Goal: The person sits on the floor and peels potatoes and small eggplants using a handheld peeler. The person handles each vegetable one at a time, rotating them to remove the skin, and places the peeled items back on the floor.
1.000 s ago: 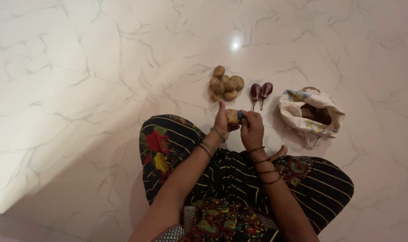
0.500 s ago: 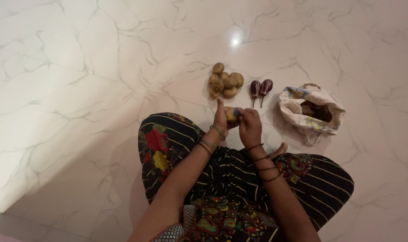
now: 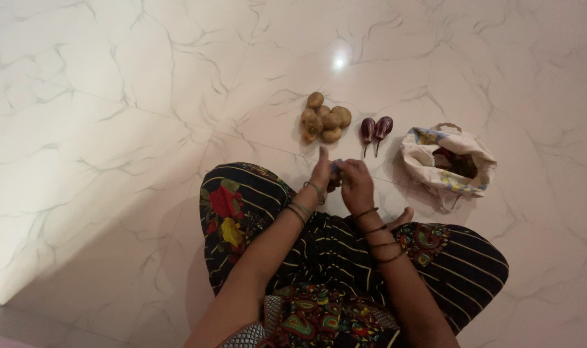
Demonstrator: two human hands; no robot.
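Seated on the marble floor [image 3: 113, 129], I cup a potato [image 3: 333, 183] between my left hand [image 3: 321, 173] and right hand [image 3: 356, 185], both clenched around it above my lap. Ahead lie a potato pile [image 3: 324, 118], two small eggplants [image 3: 375, 129] and a cloth bag [image 3: 447, 161].

A glossy white marble floor [image 3: 113, 129] with grey veining and faint tile joints fills the scene. A bright lamp reflection [image 3: 338, 62] glints at the far centre, with shadow darkening the near left
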